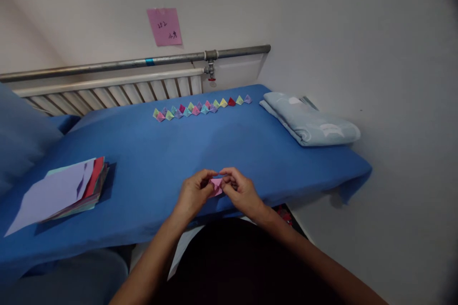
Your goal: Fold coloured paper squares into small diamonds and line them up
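Observation:
A small folded piece of pink paper (pixel 215 188) is pinched between my two hands over the near edge of the blue-covered surface. My left hand (pixel 195 193) grips its left side with thumb and fingers. On the other side, my right hand (pixel 240 190) pinches it, the index finger arched over the top toward the left one. Fingers partly hide the folds. Farther back, several folded paper pieces (pixel 195 110) in green, pink, blue, yellow, red and purple sit in rows.
At the left lies a stack of coloured paper (pixel 59 190), purple on top. A folded light-blue blanket (pixel 311 121) rests at the right by the wall. Behind the blue cloth (pixel 143 152) stand a white radiator (pixel 125 93) and a metal pipe (pixel 179 58). A pink note (pixel 165 27) hangs above.

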Action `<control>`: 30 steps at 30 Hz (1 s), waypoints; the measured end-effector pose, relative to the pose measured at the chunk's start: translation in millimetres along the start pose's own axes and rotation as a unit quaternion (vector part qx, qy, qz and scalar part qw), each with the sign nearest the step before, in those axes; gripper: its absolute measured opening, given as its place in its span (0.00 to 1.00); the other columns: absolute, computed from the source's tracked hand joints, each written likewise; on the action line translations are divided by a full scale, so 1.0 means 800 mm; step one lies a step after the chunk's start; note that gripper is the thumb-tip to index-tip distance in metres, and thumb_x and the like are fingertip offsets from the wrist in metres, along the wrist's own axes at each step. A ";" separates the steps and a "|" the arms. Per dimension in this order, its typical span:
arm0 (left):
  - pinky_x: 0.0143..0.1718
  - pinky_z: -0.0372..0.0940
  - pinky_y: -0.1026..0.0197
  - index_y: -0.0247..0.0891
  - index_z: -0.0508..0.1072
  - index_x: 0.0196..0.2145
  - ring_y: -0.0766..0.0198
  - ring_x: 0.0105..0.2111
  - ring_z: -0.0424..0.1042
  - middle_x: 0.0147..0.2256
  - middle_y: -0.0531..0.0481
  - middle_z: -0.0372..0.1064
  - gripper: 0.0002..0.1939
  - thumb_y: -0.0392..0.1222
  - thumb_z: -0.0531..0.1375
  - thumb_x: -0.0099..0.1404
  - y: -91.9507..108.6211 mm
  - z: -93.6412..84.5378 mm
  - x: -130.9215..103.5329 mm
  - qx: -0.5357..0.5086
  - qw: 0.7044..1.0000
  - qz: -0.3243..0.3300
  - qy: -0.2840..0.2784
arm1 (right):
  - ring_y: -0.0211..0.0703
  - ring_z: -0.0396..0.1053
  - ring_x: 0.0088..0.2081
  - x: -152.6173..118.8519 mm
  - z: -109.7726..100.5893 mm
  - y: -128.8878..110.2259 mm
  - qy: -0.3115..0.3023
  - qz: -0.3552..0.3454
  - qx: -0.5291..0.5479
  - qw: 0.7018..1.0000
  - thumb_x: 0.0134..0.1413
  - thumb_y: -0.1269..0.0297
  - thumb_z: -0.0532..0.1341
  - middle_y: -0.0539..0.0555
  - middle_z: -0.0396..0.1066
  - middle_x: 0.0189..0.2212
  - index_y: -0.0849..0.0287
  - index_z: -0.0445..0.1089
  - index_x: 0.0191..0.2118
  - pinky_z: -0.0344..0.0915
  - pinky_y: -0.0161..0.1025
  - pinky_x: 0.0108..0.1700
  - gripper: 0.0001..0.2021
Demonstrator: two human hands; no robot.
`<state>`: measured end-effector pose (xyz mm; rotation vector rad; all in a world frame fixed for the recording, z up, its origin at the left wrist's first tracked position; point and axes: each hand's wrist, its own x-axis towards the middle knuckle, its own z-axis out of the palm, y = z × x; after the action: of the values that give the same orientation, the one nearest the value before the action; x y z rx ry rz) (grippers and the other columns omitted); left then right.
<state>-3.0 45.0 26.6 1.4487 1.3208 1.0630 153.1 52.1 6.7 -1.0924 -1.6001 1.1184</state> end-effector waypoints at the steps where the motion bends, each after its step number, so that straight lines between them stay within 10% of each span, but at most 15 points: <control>1: 0.33 0.63 0.63 0.42 0.77 0.35 0.65 0.30 0.70 0.31 0.52 0.73 0.12 0.34 0.57 0.53 0.000 -0.001 -0.001 0.017 1.000 0.009 -0.001 | 0.35 0.67 0.28 0.000 0.000 0.000 -0.001 0.005 0.013 1.000 0.50 0.70 0.55 0.46 0.68 0.26 0.54 0.64 0.42 0.64 0.34 0.32 0.12; 30: 0.30 0.59 0.63 0.40 0.71 0.28 0.66 0.25 0.67 0.24 0.54 0.70 0.07 0.42 0.55 0.60 0.004 0.020 -0.011 0.123 0.988 0.042 0.081 | 0.39 0.68 0.30 0.000 0.004 0.000 0.015 -0.090 -0.173 0.981 0.55 0.71 0.53 0.50 0.71 0.27 0.54 0.68 0.34 0.63 0.37 0.36 0.08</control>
<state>12.3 34.8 25.3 1.6394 1.5627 1.1221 150.5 51.3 6.1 -1.1507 -1.8747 0.7165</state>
